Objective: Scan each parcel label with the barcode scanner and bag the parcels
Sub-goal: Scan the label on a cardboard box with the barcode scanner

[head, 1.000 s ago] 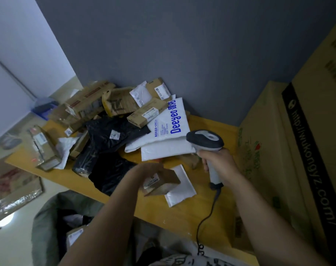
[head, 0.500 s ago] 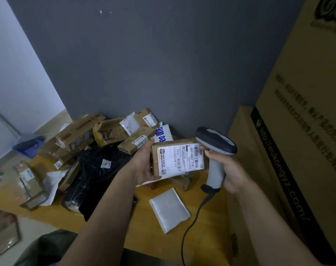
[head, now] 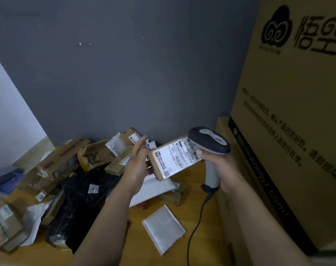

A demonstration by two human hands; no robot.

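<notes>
A small brown cardboard parcel (head: 160,170) is hanging tilted in the air, its white label (head: 177,158) facing the camera, barcode end up and to the right; its left edge is resting against the left hand (head: 137,164), whose fingers are lying straight; the grey-and-black barcode scanner (head: 209,140) is standing upright in the right hand's (head: 222,169) grip, its head overlapping the label's upper right end, its cable (head: 196,223) trailing down; other parcels (head: 94,156), brown boxes, black bags and white mailers, are lying heaped behind; one white mailer (head: 163,228) is lying flat, apart.
</notes>
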